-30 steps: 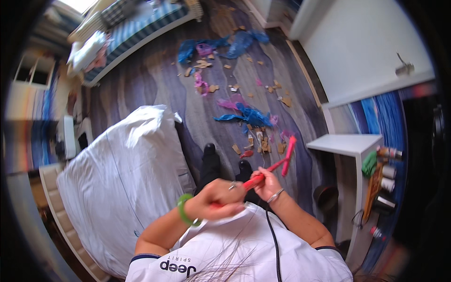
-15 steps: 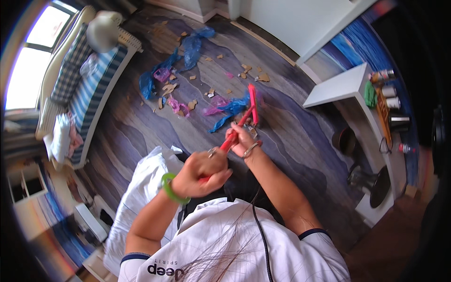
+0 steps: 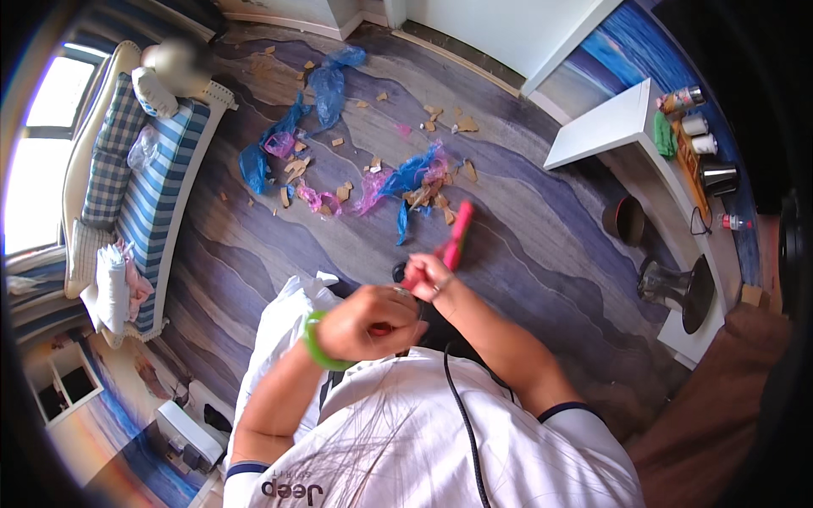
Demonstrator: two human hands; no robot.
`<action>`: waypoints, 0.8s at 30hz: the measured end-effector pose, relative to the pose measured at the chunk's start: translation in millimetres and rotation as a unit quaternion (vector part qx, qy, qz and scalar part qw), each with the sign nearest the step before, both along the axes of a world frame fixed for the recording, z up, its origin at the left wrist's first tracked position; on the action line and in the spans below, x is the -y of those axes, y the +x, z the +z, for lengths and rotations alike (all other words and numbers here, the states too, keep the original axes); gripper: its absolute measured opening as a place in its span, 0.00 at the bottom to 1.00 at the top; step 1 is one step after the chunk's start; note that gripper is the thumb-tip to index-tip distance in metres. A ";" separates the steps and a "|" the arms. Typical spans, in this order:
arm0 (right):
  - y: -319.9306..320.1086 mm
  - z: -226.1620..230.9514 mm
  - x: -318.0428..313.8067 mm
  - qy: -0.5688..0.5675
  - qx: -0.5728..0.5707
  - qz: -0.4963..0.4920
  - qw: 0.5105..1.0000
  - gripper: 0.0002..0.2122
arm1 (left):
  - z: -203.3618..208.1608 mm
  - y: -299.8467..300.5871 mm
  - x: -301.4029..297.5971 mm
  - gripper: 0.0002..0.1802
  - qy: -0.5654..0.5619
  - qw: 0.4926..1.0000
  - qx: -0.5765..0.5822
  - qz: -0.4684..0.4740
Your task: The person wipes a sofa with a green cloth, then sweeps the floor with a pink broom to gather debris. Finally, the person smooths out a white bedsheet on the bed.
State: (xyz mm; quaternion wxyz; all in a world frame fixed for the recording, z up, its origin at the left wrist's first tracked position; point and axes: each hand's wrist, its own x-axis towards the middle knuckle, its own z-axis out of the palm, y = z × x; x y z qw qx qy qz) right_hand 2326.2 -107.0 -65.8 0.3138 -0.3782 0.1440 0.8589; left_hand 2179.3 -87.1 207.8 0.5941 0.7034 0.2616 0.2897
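Both my hands are closed round the red handle of a broom (image 3: 459, 235), one above the other in front of my shirt. My left hand (image 3: 366, 323), with a green bangle at its wrist, grips the upper end close to my body. Farther down the handle is my right hand (image 3: 426, 276). The pinkish-red broom head hangs just beyond it and looks slightly blurred. Past the head lies a heap of blue plastic film (image 3: 413, 175), pink plastic film (image 3: 370, 193) and torn cardboard pieces (image 3: 440, 203).
More blue film (image 3: 329, 93) and cardboard scraps litter the patterned floor. A striped sofa (image 3: 161, 186) runs along the left. On the right stand a white desk (image 3: 597, 135), a dark bin (image 3: 624, 220) and a round stool (image 3: 690, 292). White bedding (image 3: 275, 326) lies beside me.
The broom head has come back toward me, away from the litter. My right hand has drawn nearer my body. Blue and pink film with cardboard now shows where the broom head was.
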 end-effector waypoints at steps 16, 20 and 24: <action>108.8 40.2 -77.3 -0.036 0.073 -0.142 0.986 0.07 | -10.8 72.9 -45.2 0.17 -0.024 0.992 0.097 0.080; 147.9 -14.4 -108.6 -0.125 0.190 -0.099 0.969 0.09 | -65.8 105.4 -77.1 0.16 -0.067 0.994 0.058 0.063; 81.5 -21.7 -171.1 -0.070 0.122 -0.012 0.990 0.05 | -21.7 92.7 -137.5 0.13 -0.033 0.990 -0.017 0.135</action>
